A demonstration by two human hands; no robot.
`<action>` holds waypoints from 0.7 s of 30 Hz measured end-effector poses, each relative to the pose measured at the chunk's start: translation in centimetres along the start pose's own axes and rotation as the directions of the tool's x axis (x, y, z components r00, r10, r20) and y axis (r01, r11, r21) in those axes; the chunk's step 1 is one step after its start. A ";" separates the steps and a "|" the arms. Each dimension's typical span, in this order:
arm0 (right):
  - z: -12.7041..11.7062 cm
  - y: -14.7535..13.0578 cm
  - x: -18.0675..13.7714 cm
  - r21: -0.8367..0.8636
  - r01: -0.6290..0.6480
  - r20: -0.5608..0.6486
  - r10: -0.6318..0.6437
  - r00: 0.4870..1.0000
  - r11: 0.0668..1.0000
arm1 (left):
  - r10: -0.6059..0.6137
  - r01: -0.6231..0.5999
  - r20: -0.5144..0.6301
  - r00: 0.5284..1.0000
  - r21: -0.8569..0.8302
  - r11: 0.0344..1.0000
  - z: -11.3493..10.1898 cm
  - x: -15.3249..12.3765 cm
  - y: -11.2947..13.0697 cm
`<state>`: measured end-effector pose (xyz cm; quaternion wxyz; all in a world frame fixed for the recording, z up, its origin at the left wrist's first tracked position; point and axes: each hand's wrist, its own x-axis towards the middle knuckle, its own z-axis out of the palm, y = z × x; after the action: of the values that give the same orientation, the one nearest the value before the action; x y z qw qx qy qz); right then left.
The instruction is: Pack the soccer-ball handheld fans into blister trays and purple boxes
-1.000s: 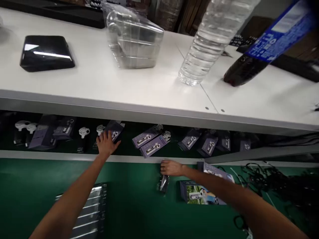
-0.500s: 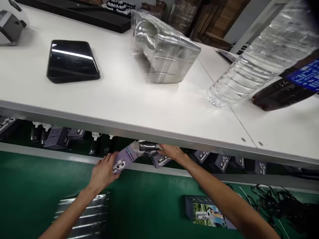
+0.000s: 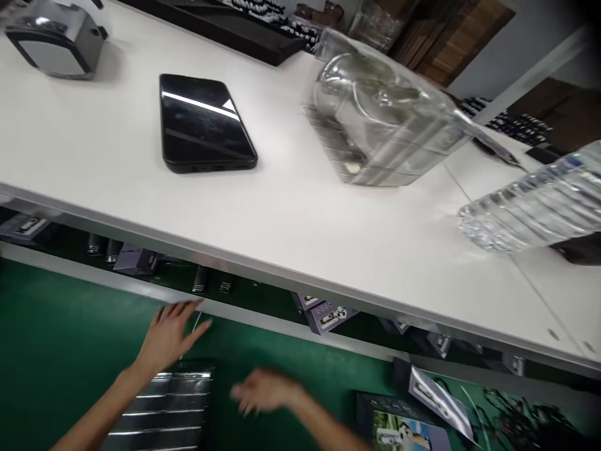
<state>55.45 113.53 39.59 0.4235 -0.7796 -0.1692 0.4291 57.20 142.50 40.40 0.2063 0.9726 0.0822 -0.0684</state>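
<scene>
My left hand (image 3: pixel 168 341) hovers over the green mat with fingers and thumb apart, holding nothing. Just below it lies a row of shiny black wrapped packs (image 3: pixel 162 401). To its right, my right hand (image 3: pixel 268 389) is smeared by motion over the mat, so its fingers cannot be read. A purple-grey carton (image 3: pixel 434 398) rests tilted at the lower right, against another carton with a colour photo (image 3: pixel 404 432). Under the shelf, above my hands, are a purple carton with a white device printed on it (image 3: pixel 331 315) and a small black device (image 3: pixel 200 280).
Overhead runs a white shelf (image 3: pixel 282 232) with a front edge above the mat. On it are a black phone (image 3: pixel 204 125), a clear plastic-wrapped holder (image 3: pixel 375 119), a water bottle (image 3: pixel 535 200) and a grey device (image 3: pixel 61 44). Black cables (image 3: pixel 521 413) lie at the right.
The purple carton and the black device have left my hands. Both hands have moved down and away from the shelf. A carton now rests at the lower right, and the view has shifted left.
</scene>
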 end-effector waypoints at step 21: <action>-0.1 2.1 0.1 -0.618 -0.124 -0.303 -0.089 0.949 0.776 | -0.104 0.104 -0.206 0.973 -0.011 0.995 3.1 -6.8 0.2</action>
<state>55.36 112.34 37.89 0.1556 -0.9358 -0.2258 0.2215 50.25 140.16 38.85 0.1928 0.9688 0.1540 0.0221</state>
